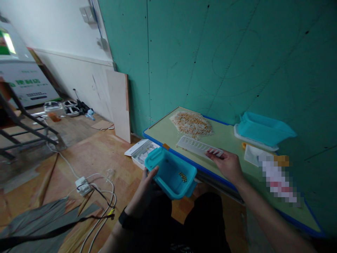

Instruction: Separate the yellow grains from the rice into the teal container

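My left hand [147, 184] is closed on the near left rim of a blue plastic bin [168, 179], held in front of the table's edge above my lap. A small cluster of yellowish beans [182, 176] lies in the bin's right part. In my right hand [226, 164] is the right end of a white slotted plastic strip [196, 145], pinched between thumb and fingers over the table. Just beyond the strip, a spread pile of beans mixed with pale grains [192, 123] covers part of the tabletop.
The pale green table [160, 130] has blue edging and stands against a green wall. At its right are another blue bin [265, 128] on a white lid and a pixelated packet [280, 181]. An open white box [140, 154], a power strip [83, 186] and cables lie on the floor.
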`<state>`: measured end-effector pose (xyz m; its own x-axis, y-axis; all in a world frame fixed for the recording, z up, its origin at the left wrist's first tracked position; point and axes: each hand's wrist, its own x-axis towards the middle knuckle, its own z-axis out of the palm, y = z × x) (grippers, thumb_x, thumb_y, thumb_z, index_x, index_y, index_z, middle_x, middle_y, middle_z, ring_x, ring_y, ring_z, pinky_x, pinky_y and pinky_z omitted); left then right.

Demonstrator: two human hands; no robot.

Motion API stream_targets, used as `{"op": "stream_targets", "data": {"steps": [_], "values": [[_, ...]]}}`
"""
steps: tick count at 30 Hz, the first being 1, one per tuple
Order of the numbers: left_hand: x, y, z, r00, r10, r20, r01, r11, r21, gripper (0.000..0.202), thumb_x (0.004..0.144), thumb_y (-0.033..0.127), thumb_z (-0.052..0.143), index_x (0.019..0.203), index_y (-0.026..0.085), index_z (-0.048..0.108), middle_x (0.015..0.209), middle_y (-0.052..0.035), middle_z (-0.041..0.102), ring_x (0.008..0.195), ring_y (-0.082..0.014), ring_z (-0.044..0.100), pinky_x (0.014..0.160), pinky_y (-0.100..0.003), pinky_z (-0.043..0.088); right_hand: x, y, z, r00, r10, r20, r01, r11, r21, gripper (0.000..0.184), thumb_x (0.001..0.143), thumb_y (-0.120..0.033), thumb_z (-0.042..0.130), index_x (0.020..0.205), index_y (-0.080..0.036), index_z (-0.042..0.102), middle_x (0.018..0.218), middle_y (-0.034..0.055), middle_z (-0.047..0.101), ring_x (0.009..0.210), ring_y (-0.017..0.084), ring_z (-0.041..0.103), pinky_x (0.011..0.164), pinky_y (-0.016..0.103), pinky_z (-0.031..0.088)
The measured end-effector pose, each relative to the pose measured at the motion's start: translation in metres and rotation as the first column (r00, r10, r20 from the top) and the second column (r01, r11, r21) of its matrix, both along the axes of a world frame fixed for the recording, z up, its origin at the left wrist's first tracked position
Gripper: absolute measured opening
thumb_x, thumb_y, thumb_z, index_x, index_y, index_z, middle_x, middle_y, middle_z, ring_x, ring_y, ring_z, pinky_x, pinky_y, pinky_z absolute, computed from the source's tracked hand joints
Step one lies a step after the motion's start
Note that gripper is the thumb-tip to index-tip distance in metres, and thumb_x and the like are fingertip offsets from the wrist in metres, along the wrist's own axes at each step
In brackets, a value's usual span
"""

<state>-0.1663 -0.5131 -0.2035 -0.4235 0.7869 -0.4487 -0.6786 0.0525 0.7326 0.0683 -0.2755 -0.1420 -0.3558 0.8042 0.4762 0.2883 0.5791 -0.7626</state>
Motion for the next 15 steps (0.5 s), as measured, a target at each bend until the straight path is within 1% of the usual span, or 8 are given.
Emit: {"op": "stream_targets", "data": {"steps": [2, 5, 9, 12, 15], "values": [[0.0, 0.002, 0.002, 1.0, 0.014, -0.004, -0.014, 0.999, -0.032, 0.108, 0.087, 0.07, 0.099, 0.173, 0.037, 0.043, 0.158, -0.0224, 0.074, 0.137, -0.0521, 0.08, 0.101, -0.066, 0.07, 0.001, -0.005, 0.0, 1.0, 0.009, 0.01, -0.01, 1.0, 0.018, 0.042, 0.09, -0.067, 0.089, 0.085, -0.025, 0.092, 0.084, 0.0076, 0.091, 0.075, 0.031, 0.088, 0.069, 0.036, 0.07], [-0.001, 0.004, 0.005, 0.999, 0.034, 0.009, -0.034, 0.997, -0.072, 0.109, 0.084, 0.07, 0.101, 0.17, 0.036, 0.045, 0.159, -0.024, 0.073, 0.14, -0.0543, 0.077, 0.103, -0.066, 0.068, 0.001, -0.017, 0.001, 0.999, 0.03, 0.039, -0.032, 0.998, 0.059, 0.04, 0.094, -0.065, 0.088, 0.09, -0.025, 0.094, 0.085, 0.0074, 0.091, 0.075, 0.031, 0.089, 0.068, 0.036, 0.071], [-0.003, 0.006, 0.008, 0.999, 0.029, 0.02, -0.027, 0.997, -0.073, 0.113, 0.081, 0.07, 0.103, 0.171, 0.037, 0.044, 0.163, -0.0247, 0.07, 0.141, -0.0551, 0.075, 0.104, -0.065, 0.068, 0.001, -0.039, 0.002, 0.997, 0.031, 0.077, -0.044, 0.985, 0.166, 0.032, 0.101, -0.055, 0.084, 0.097, -0.026, 0.096, 0.088, 0.0064, 0.092, 0.075, 0.031, 0.091, 0.067, 0.033, 0.072], [-0.002, 0.006, 0.007, 0.999, 0.028, 0.016, -0.026, 0.998, -0.065, 0.117, 0.079, 0.071, 0.104, 0.172, 0.036, 0.042, 0.167, -0.0257, 0.067, 0.143, -0.0555, 0.074, 0.104, -0.065, 0.068, 0.002, -0.052, 0.004, 0.992, 0.05, 0.118, -0.081, 0.958, 0.275, 0.022, 0.105, -0.044, 0.081, 0.103, -0.028, 0.096, 0.094, 0.0054, 0.093, 0.077, 0.029, 0.092, 0.07, 0.031, 0.073], [0.0, 0.005, 0.006, 1.0, 0.029, 0.007, -0.029, 0.999, -0.046, 0.121, 0.079, 0.073, 0.104, 0.174, 0.036, 0.04, 0.17, -0.0247, 0.065, 0.142, -0.0544, 0.075, 0.104, -0.065, 0.068, 0.0, -0.057, 0.005, 0.989, 0.051, 0.136, -0.101, 0.915, 0.391, 0.017, 0.107, -0.033, 0.079, 0.106, -0.028, 0.095, 0.096, 0.0045, 0.094, 0.076, 0.027, 0.091, 0.069, 0.029, 0.072]]}}
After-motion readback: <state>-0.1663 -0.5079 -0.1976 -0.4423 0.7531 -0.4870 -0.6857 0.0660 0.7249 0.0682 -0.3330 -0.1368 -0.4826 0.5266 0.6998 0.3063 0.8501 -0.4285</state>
